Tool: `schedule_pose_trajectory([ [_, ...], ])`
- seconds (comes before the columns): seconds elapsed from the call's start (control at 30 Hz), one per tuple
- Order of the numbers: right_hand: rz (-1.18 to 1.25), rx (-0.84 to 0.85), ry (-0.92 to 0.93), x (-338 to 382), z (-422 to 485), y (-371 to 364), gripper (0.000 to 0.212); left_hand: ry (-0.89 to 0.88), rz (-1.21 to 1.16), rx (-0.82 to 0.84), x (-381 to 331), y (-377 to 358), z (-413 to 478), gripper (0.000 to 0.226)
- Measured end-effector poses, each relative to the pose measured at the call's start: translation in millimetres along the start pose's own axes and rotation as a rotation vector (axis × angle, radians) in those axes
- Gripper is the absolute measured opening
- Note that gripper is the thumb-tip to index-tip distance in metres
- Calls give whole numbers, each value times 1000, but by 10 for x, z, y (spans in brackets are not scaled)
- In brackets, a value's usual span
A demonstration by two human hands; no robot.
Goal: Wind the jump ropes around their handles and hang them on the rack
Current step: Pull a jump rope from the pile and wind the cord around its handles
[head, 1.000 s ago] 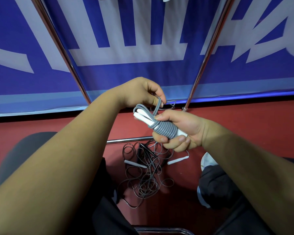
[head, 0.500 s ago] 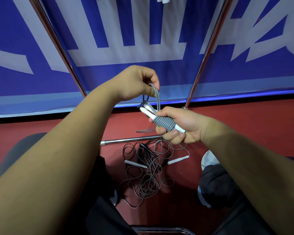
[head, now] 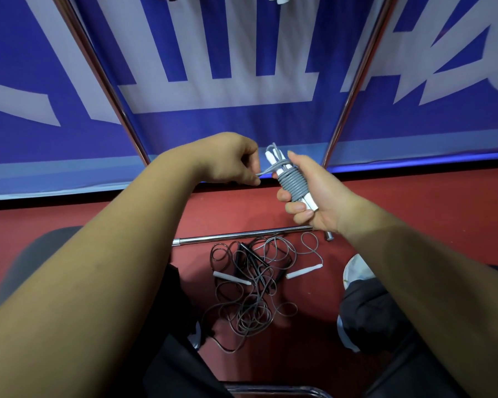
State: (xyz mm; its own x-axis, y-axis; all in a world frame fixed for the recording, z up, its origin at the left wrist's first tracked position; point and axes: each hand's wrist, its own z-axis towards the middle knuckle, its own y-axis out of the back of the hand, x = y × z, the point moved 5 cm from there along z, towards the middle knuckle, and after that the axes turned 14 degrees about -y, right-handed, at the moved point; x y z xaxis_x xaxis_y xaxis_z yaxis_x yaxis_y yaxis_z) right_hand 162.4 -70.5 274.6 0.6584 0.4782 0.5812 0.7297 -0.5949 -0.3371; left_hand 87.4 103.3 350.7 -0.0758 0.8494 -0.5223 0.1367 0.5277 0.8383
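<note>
A blue banner (head: 242, 124) backs the red floor (head: 414, 202), and the chrome rack (head: 352, 90) slants across it. Loose jump ropes (head: 250, 291) lie tangled by my feet. My right grip (head: 319, 193) clasps the wound grey jump rope (head: 292, 185), and my left grip (head: 227, 160) pinches its free end.

Blue banner (head: 227, 130) with large white lettering hangs behind, red floor (head: 429, 208) beneath, white shoe (head: 357, 272), dark trousers (head: 365, 308) at right

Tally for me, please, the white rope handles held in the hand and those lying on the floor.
White handles in the wound grey rope gripped by the right hand: 2
White handles lying on the floor: 2
Total: 4
</note>
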Motion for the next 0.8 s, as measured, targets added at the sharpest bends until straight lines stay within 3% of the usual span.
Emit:
schedule_pose_trajectory([
  [0.13, 8, -81, 37, -7, 41, 18, 55, 43, -119, 82, -15, -203, 37, 11],
  [0.23, 28, -105, 56, 26, 33, 72, 51, 25, -73, -2, 22, -180, 90, 26],
  [0.4, 62, -135, 63, 78, 7, 141, 47, 21, -439, -111, -15, -119, 62, 41],
  [0.57, 40, -128, 68, 97, -24, 107, 40, 47, -358, -40, 51, -182, 78, 17],
  [0.8, -8, -99, 38, 119, -131, 36, 44, 124, -332, -49, 119, -284, 91, 12],
])
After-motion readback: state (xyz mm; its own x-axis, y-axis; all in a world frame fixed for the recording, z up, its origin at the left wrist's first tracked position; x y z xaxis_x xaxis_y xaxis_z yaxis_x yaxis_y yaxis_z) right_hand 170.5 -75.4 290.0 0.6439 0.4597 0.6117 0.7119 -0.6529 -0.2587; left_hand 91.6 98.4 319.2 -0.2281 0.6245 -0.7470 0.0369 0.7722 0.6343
